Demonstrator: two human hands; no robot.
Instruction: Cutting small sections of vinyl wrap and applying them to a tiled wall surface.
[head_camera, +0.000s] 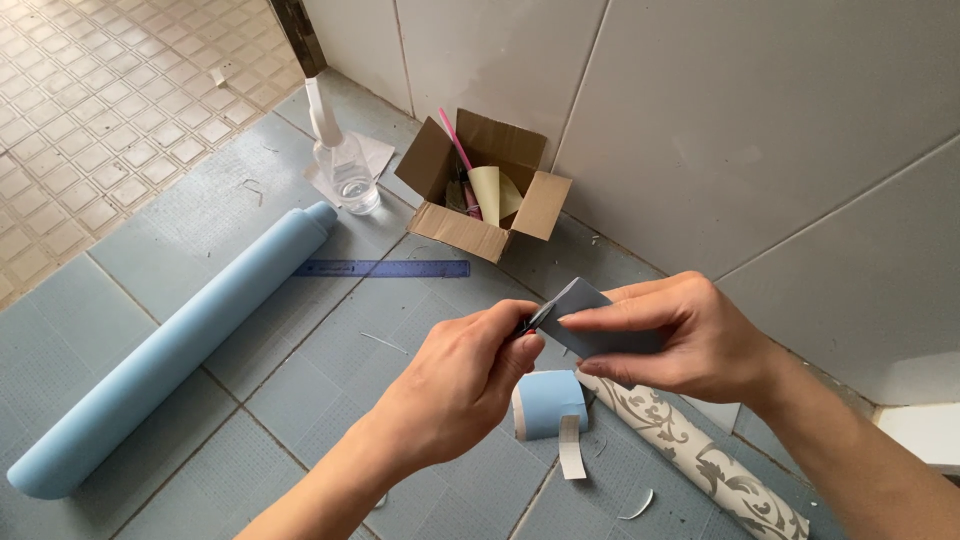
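My right hand (690, 340) pinches a small grey-blue piece of sheet (590, 305) between thumb and fingers, held above the floor. My left hand (465, 385) grips a small cutting tool (537, 318) with a dark tip, whose end touches the left corner of the piece. Whether it is a knife or scissors I cannot tell. Below the hands lies a short curled blue offcut (550, 400) with a white backing strip (570, 445).
A long light-blue roll (170, 350) lies on the left. A blue ruler (385, 269) rests beyond it. An open cardboard box (485, 195) with tools and a clear bottle (345, 165) stand by the wall. A patterned white roll (690, 450) lies at the right.
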